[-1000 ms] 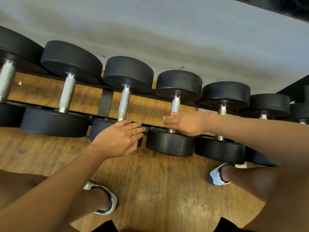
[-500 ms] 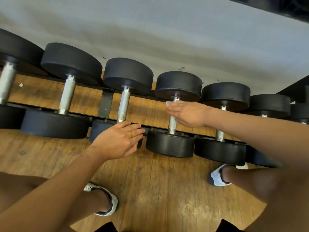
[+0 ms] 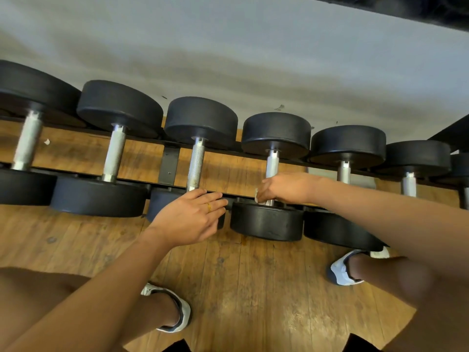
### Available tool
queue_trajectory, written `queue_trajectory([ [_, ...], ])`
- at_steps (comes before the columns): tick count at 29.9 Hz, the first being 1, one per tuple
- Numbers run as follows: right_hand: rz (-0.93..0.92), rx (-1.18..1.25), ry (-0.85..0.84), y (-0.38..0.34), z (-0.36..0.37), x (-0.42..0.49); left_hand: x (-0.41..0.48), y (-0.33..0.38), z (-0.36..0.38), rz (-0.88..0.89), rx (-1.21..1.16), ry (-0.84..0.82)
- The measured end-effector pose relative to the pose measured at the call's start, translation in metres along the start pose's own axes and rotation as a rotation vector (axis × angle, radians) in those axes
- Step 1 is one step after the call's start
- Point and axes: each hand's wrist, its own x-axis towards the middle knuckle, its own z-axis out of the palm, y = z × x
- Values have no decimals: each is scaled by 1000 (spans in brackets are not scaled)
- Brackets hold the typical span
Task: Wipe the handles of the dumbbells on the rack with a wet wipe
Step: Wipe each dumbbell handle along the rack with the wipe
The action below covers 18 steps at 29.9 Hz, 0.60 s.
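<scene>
The right hand (image 3: 284, 188) is clenched round the lower end of the handle (image 3: 272, 161) of one dumbbell (image 3: 266, 222), the fourth from the left edge of the view on the rack (image 3: 168, 168). The wet wipe (image 3: 256, 197) is pinned between that hand and the handle. Only a small white corner pokes out on the hand's left side; the rest is hidden inside the grip. The hand also covers the spot where the handle meets the near head, so that joint cannot be made out. Above the hand the handle is bare.

Just left of this dumbbell, the left hand (image 3: 189, 219) lies flat with its fingers (image 3: 213, 199) straight and released, holding nothing. It rests on the near head of the neighbouring dumbbell (image 3: 196, 163) and hides most of that head. A ring (image 3: 209, 207) shows on one finger.

Further left stand two more dumbbells, the farthest cut off by the frame. To the right are three more: the right forearm covers parts of their near heads, and the last barely shows at the edge. In front of the gripped dumbbell lies wooden floor (image 3: 241, 288) with two shoes (image 3: 177, 311), the right one partly hidden.
</scene>
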Motion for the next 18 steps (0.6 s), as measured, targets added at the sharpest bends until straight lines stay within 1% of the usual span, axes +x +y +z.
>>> queue_trajectory([
  [3, 125, 133, 174, -11, 6, -4, 1, 1, -4, 1, -7, -9],
  [6, 295, 334, 464, -31, 5, 2, 2, 2, -8, -2, -8, -35],
  [8, 437, 521, 661, -45, 1, 11, 2, 1, -10, 2, -4, -56],
  [10, 553, 758, 807, -56, -2, 22, 3, 1, -12, 7, 12, -80],
  [12, 585, 913, 912, -64, -5, 34, 2, 3, -15, -9, 33, -81],
  [14, 587, 1002, 963, -70, -8, 47, -3, 6, -18, -69, 18, -63],
  [18, 662, 1205, 1060, -78, -14, 75, -22, 4, -23, -302, -64, 7],
])
